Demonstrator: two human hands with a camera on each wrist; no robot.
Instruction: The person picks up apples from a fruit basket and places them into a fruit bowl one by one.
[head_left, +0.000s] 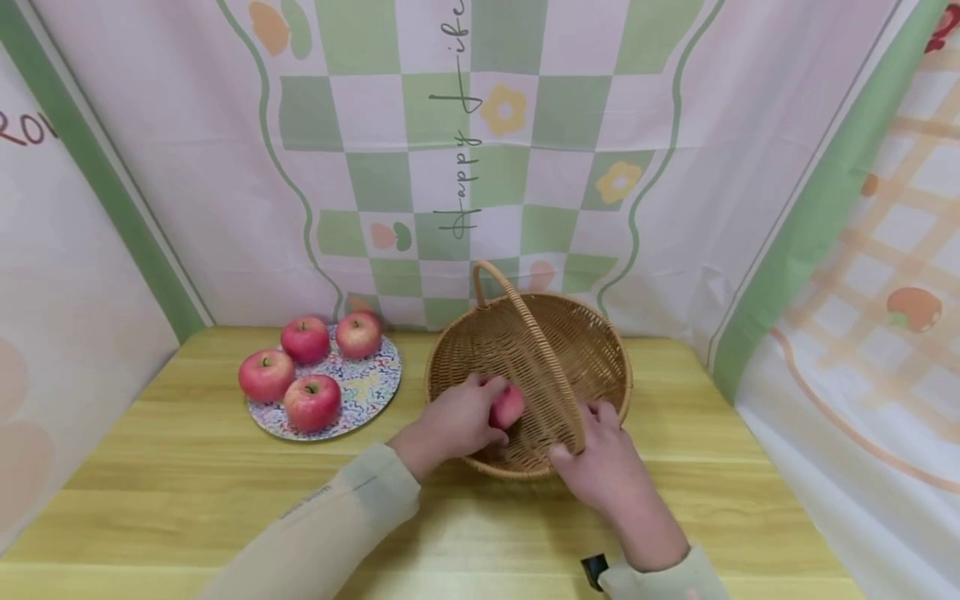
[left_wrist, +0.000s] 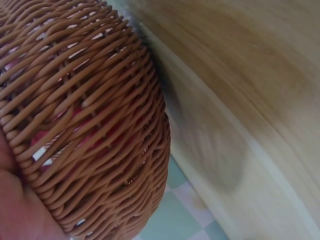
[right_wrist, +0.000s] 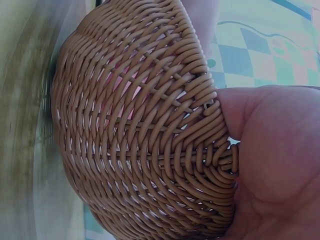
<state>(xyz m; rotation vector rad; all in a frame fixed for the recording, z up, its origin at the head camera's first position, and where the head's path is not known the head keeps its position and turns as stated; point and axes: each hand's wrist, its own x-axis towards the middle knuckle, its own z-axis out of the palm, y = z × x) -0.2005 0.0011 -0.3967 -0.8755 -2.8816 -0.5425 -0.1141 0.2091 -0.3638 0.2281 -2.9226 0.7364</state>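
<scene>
A round wicker basket [head_left: 592,342] with an arched handle [head_left: 534,329] stands on the table. My left hand [head_left: 459,418] reaches over its near left rim and holds a red apple [head_left: 507,407] inside it. At the near right rim my right hand [head_left: 603,462] grips the foot of the handle. The basket's woven side [left_wrist: 95,120] fills much of the left wrist view, with red showing through the gaps. In the right wrist view, the thumb of the right hand [right_wrist: 280,145] lies against the basket's rim [right_wrist: 212,115].
Left of the basket, a round plate [head_left: 375,387] with a speckled multicolour pattern bears several red apples [head_left: 312,403]. The wooden table [head_left: 187,483] is bordered behind by a checked curtain [head_left: 495,175]. A small black object [head_left: 595,572] shows by the right sleeve.
</scene>
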